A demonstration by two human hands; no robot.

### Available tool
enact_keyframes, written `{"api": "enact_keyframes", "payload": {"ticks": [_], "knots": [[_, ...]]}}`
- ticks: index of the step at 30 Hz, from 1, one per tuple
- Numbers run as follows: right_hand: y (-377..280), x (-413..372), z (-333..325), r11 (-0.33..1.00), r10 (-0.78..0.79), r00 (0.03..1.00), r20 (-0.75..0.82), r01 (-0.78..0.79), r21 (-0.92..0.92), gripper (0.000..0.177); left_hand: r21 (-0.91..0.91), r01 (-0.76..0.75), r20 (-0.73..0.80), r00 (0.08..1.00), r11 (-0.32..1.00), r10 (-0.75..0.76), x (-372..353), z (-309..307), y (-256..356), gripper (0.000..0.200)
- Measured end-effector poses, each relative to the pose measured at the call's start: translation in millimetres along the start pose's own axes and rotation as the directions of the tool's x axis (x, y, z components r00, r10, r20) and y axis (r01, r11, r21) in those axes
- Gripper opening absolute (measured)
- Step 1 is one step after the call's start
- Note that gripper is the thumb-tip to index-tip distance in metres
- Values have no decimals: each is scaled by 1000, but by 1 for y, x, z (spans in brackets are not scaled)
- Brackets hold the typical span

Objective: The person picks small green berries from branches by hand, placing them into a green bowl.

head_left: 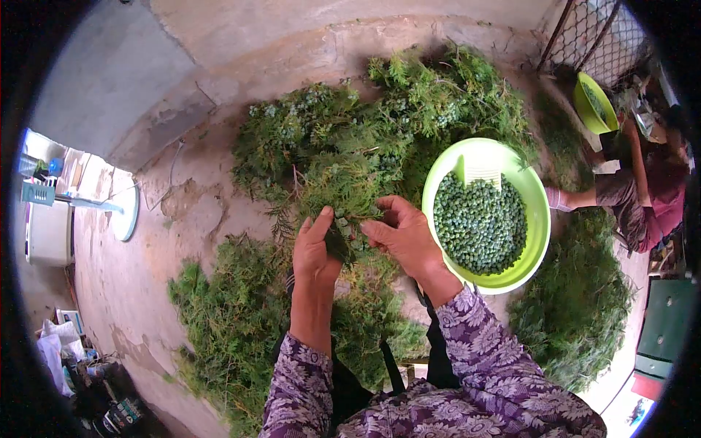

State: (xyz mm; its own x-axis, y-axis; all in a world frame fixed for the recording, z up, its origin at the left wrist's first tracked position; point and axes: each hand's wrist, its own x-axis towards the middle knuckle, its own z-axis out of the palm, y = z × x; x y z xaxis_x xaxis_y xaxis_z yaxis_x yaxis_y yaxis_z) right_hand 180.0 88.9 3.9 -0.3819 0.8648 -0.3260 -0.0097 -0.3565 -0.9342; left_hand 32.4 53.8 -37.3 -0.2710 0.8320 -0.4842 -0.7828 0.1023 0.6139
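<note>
My left hand (315, 247) is closed round a leafy evergreen sprig (345, 232), with the thumb pointing up. On the right side of the same sprig, my right hand (403, 235) pinches with thumb and curled forefinger; any cone between the fingertips is too small to make out. Right beside that hand stands a lime-green basin (540, 248) with a ribbed panel inside its far wall. It holds a deep layer of small round green cones (478, 223). Beyond both hands lies a heap of evergreen branches (314, 139) dotted with pale blue-green cones.
More cut greenery (226, 314) lies at left and between my legs, and another pile (577, 314) at right. A seated person (650, 197) is at far right near a second green basin (595, 106). A fan (125, 212) stands left; clutter (87, 372) lies lower left.
</note>
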Motion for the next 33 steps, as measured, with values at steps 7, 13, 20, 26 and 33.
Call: {"api": "enact_keyframes", "payload": {"ticks": [7,13,20,26,33], "knots": [[9,0,4,989,-123,990,-68,117,-93,33,139,-81,86,994,987,70,13,-20,-4,15],[20,2,9,969,-205,978,-36,198,-147,28,85,-84,-143,985,993,95,-9,7,11,24],[1,-10,-2,992,107,988,107,-98,-84,21,31,-220,-107,969,975,222,3,-29,47,22],[0,-6,0,782,182,943,278,-310,540,12,-194,139,151,982,971,-111,27,-68,25,27],[10,1,7,883,126,964,236,-217,416,20,-82,131,71,990,988,-125,-12,-10,27,24]]}}
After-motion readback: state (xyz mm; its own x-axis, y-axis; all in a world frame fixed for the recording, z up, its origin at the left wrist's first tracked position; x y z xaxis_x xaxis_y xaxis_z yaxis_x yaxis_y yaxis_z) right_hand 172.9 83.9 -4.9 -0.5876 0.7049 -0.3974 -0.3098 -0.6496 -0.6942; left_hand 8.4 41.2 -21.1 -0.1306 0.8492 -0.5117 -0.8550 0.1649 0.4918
